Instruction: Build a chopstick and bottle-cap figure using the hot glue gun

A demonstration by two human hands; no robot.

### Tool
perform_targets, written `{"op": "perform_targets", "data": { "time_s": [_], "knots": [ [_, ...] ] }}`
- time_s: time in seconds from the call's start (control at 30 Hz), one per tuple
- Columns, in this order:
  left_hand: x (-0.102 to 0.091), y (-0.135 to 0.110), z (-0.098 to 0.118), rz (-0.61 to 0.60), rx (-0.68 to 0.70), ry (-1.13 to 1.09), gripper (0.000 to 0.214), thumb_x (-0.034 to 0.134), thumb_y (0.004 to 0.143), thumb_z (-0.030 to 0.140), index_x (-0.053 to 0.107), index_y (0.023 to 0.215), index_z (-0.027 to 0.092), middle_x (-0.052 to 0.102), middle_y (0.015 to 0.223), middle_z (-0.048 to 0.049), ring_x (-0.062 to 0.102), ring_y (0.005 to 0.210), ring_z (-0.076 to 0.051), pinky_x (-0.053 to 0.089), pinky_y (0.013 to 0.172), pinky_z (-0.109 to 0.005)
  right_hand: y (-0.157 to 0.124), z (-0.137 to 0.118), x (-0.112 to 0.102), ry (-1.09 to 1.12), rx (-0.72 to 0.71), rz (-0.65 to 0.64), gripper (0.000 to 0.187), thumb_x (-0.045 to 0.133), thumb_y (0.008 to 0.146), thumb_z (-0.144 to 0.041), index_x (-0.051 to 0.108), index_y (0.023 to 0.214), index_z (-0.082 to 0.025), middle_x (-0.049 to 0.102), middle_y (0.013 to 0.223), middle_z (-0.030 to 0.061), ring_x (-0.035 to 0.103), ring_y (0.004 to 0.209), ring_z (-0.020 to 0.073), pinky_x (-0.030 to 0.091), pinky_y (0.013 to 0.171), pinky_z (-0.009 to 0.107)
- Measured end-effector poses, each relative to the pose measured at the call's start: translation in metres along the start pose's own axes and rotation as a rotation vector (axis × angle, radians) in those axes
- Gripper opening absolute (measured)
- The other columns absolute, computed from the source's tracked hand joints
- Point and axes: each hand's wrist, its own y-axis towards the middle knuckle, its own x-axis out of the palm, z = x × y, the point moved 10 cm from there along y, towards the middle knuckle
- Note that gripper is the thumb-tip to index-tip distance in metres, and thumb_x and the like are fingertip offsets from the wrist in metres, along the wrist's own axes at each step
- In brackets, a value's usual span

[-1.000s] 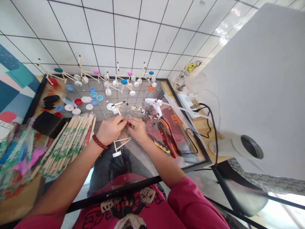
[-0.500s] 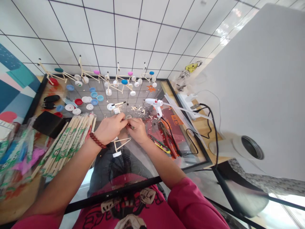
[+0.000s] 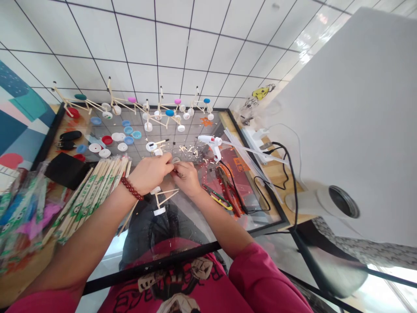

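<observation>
Over the middle of the glass table my left hand (image 3: 152, 171) and my right hand (image 3: 188, 179) meet fingertip to fingertip. Both are closed in a pinch, and whatever sits between them is hidden or too small to name. Just beyond the left knuckles lie white bottle caps (image 3: 151, 146) with a black-tipped stick (image 3: 163, 141). Below the hands is a small frame of thin wooden sticks (image 3: 167, 196), joined to a white bottle cap (image 3: 159, 211). A white glue gun (image 3: 212, 143) rests to the right, beyond my right hand.
Several stick-and-cap models (image 3: 163, 113) line the back edge. Loose caps (image 3: 128, 130), a black box (image 3: 67, 169) and wrapped chopsticks (image 3: 93, 193) lie left. Pliers (image 3: 228, 187), a yellow cutter (image 3: 222, 201) and a black cable (image 3: 239, 191) are right. Wood scraps (image 3: 192, 151) litter the middle.
My left hand and wrist have shifted very slightly left. The black-tipped stick beyond it appears slightly shifted too. Both hands stay pinched together.
</observation>
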Motion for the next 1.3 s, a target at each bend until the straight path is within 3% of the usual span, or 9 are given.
{"op": "perform_targets", "data": {
  "time_s": [0.27,0.53,0.77,1.13,1.3],
  "knots": [
    [-0.0005,0.0009,-0.0006,-0.070,-0.011,0.053,0.029,0.049,0.102,0.013,0.078,0.103,0.019,0.071,0.117,-0.0119,0.067,0.082,-0.023,0.035,0.060,-0.033,0.0003,0.0020,-0.0006,0.016,-0.005,0.027,0.016,0.071,0.098,-0.022,0.080,0.094,-0.033,0.083,0.101,0.0040,0.077,0.099,0.0250,0.055,0.093,0.043],
    [0.0003,-0.0040,-0.0051,0.027,-0.030,0.039,0.039,0.048,0.100,0.009,0.074,0.127,0.022,0.073,0.117,-0.0110,0.070,0.084,-0.024,0.037,0.059,-0.033,0.0001,-0.0005,-0.0037,0.037,-0.013,0.043,0.014,0.070,0.098,-0.021,0.081,0.097,-0.028,0.083,0.100,0.0057,0.076,0.098,0.0240,0.054,0.095,0.042],
    [0.0003,-0.0042,-0.0018,0.006,-0.004,0.078,0.029,0.050,0.100,0.012,0.078,0.105,0.021,0.073,0.114,-0.0099,0.067,0.083,-0.022,0.035,0.059,-0.032,0.0004,0.0003,-0.0034,0.031,-0.010,0.038,0.017,0.069,0.098,-0.020,0.082,0.096,-0.032,0.083,0.101,0.0044,0.078,0.100,0.0251,0.055,0.093,0.043],
    [0.0032,-0.0008,-0.0050,-0.036,-0.038,0.027,0.032,0.049,0.098,0.011,0.078,0.105,0.022,0.071,0.118,-0.0103,0.067,0.083,-0.022,0.042,0.064,-0.032,0.0017,0.0002,-0.0021,0.027,0.002,0.027,0.018,0.071,0.099,-0.020,0.082,0.094,-0.033,0.084,0.098,0.0036,0.078,0.097,0.0244,0.056,0.094,0.042],
    [-0.0007,-0.0033,-0.0054,0.037,-0.070,-0.040,0.035,0.049,0.097,0.011,0.079,0.111,0.024,0.072,0.120,-0.0107,0.072,0.089,-0.024,0.049,0.068,-0.032,0.0029,0.0019,-0.0021,0.018,0.008,0.025,0.020,0.070,0.098,-0.019,0.083,0.096,-0.034,0.083,0.098,0.0031,0.078,0.097,0.0246,0.057,0.093,0.042]
  ]
}}
